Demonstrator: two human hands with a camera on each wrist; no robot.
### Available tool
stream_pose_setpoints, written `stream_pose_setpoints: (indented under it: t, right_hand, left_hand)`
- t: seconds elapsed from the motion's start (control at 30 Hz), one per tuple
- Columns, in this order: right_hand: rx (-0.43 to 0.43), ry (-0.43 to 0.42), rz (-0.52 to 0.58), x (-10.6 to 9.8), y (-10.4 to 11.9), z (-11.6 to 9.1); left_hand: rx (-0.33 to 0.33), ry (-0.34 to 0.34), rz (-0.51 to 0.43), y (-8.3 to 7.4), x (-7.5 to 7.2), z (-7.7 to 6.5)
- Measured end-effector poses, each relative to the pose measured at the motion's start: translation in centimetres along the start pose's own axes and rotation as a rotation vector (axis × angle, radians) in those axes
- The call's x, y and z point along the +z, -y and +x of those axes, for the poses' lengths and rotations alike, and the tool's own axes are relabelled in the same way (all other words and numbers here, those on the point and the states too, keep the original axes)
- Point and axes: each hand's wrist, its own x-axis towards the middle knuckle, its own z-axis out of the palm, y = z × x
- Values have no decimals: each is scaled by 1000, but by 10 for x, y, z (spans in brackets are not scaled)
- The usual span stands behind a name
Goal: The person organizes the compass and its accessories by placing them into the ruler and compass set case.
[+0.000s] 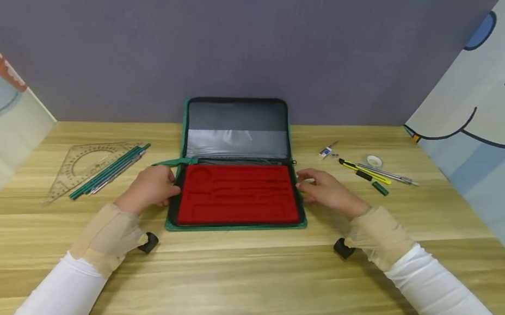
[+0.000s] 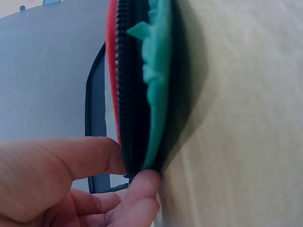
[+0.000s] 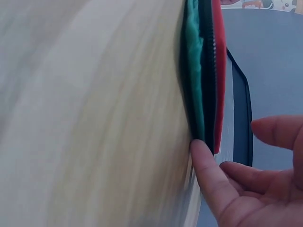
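A green zip case (image 1: pixel 235 230) lies unfolded on the table, its dark lid with a clear pocket (image 1: pixel 238 138) leaning up at the back. In its base sits a red tray (image 1: pixel 246 195) with moulded hollows of several shapes. My left hand (image 1: pixel 154 186) pinches the case's left edge; in the left wrist view the thumb (image 2: pixel 102 153) lies over the zip side and fingertips (image 2: pixel 144 182) are under the green edge. At the right edge, my right hand (image 1: pixel 326 190) touches the green side with a fingertip (image 3: pixel 201 151), its thumb held apart in the air.
Left of the case lie a clear set square (image 1: pixel 63 171) and several green pencils (image 1: pixel 111 171). Toward the back right are an eraser (image 1: pixel 325 152), a roll of tape (image 1: pixel 374 161), a yellow cutter (image 1: pixel 369 172), a silver compass (image 1: pixel 391 175) and a small green piece (image 1: pixel 380 188). A grey panel (image 1: pixel 252 31) stands behind.
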Motion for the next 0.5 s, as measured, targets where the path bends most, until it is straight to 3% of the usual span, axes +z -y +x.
stream_pose_setpoints:
  t: [0.2, 0.5]
  right_hand:
    - [-39, -10, 19, -5, -2, -1]
    - [-85, -127, -132, -28, -12, -6]
  left_hand:
    - [-14, 6, -21, 0, 2, -1]
    - [-19, 11, -31, -1, 1, 1]
